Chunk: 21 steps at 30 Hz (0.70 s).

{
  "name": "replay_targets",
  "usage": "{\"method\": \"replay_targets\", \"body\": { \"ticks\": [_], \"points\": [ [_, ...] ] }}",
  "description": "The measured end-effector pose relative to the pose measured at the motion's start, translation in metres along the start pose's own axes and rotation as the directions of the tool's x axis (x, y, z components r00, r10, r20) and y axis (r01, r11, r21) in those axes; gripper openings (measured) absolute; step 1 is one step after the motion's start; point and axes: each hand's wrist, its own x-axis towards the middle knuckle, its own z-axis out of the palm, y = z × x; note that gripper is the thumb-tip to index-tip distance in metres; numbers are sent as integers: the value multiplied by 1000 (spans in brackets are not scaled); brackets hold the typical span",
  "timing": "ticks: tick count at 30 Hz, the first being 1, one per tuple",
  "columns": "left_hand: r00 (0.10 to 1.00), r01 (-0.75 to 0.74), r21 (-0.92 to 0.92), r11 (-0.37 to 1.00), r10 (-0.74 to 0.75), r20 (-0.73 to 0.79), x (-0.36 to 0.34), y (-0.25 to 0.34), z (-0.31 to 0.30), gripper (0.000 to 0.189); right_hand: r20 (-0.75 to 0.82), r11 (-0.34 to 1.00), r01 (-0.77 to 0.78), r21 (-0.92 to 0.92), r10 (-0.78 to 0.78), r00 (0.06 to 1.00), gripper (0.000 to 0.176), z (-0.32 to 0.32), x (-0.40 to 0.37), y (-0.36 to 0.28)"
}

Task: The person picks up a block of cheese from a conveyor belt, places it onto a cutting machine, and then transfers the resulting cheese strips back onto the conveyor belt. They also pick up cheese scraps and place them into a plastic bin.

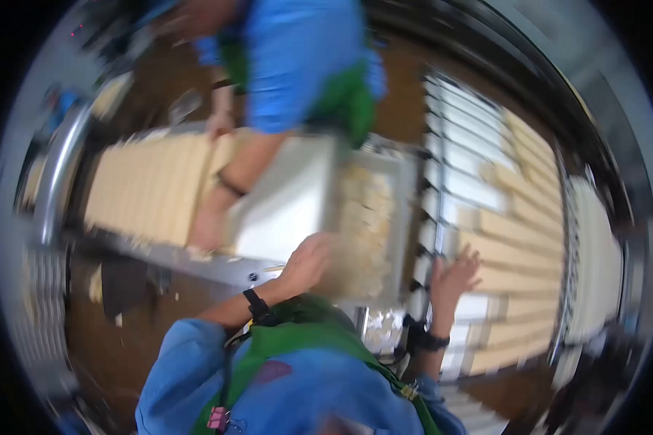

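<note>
My left hand [309, 262] is beside the near edge of a white board [283, 196] and a grey tray [401, 217] with pale pieces in it. Blur hides its fingertips, and I cannot make out whether it holds anything. My right hand [457, 277], fingers spread and empty, is over the left side of a rack, close to long pale strips [515, 239]. Across from me, a co-worker's hand [209, 226] touches the edge of a wide block of pale strips [149, 190].
The co-worker in blue and green [305, 65] leans over the table from the far side. A metal rail [62, 170] curves at the left. Beyond the strips at the right stands a pale, rounded stack [593, 254]. Scraps lie on the brown floor [109, 348].
</note>
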Motion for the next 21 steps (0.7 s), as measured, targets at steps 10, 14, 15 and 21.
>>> {"method": "replay_targets", "body": {
  "ticks": [10,14,15,21],
  "points": [
    [189,742,-246,624,-547,-816,-168,-100,-113,48,-229,54,687,725,-921,314,55,-12,-46,-366],
    [152,800,-267,537,-613,-775,-182,-162,-134,59,-239,12,687,726,-933,268,54,81,-55,-497],
    [178,796,-275,539,-643,-745,-176,-170,-142,65,-228,40,712,701,-934,276,53,115,-44,-527],
    [172,862,-267,431,-744,-645,-143,-175,-176,82,13,448,771,452,-868,497,57,208,15,-646]
  ]
}}
